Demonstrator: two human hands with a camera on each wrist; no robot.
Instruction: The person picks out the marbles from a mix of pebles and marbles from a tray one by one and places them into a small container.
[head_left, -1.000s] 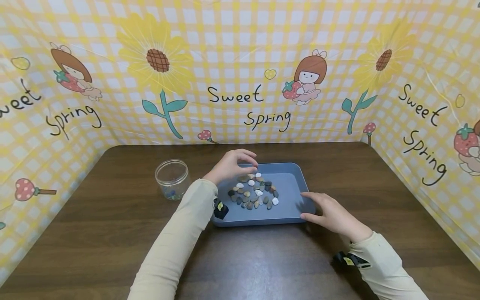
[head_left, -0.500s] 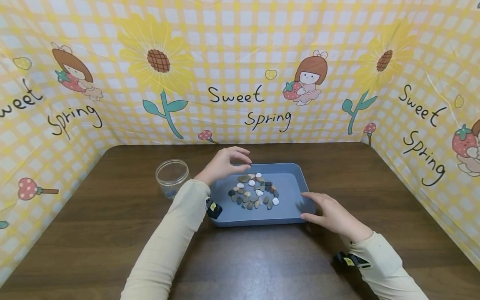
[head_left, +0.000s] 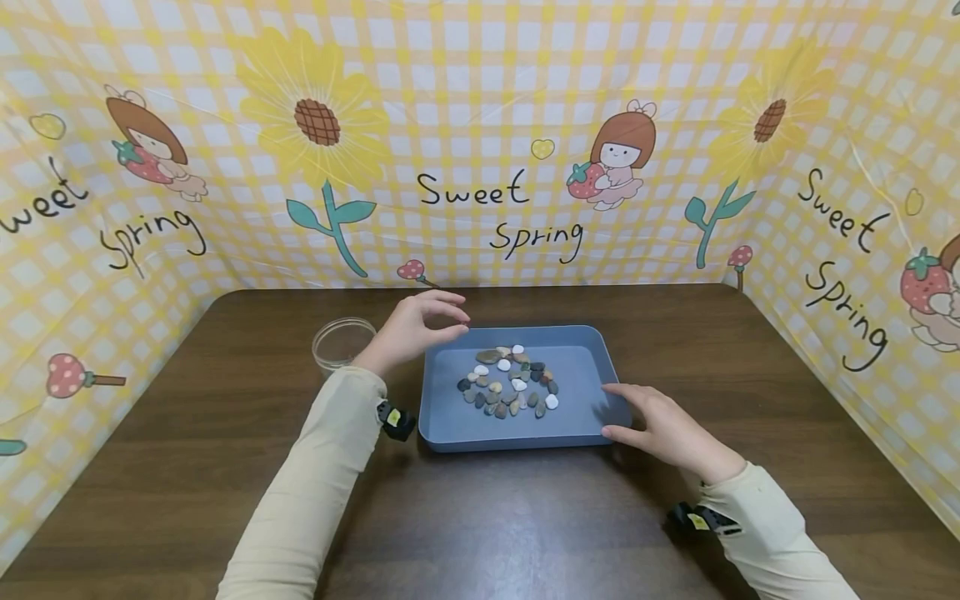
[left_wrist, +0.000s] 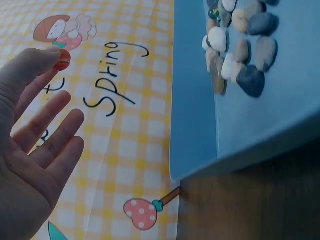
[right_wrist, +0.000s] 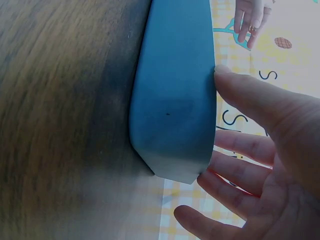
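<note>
My left hand [head_left: 414,330] is raised just left of the blue tray [head_left: 450,421], near its back left corner. Between thumb and index finger it pinches a small, glossy orange-red marble [left_wrist: 62,60]; the other fingers are spread loosely. Pebbles [head_left: 500,411] in white, grey, brown and black lie in the tray in a rounded arrangement. A green marble [left_wrist: 214,14] shows among them in the left wrist view. My right hand [head_left: 671,429] rests at the tray's right end, thumb and fingertips touching the rim with relaxed fingers.
A clear round jar [head_left: 327,353] without a lid stands left of the tray, partly hidden behind the left hand and sleeve. The brown wooden table [head_left: 480,525] is enclosed by yellow checked cloth [head_left: 480,100] at the back and sides.
My left hand has moved left from above the pebbles, past the tray's left edge and toward the jar, which it now partly covers. The right hand and tray stay put.
</note>
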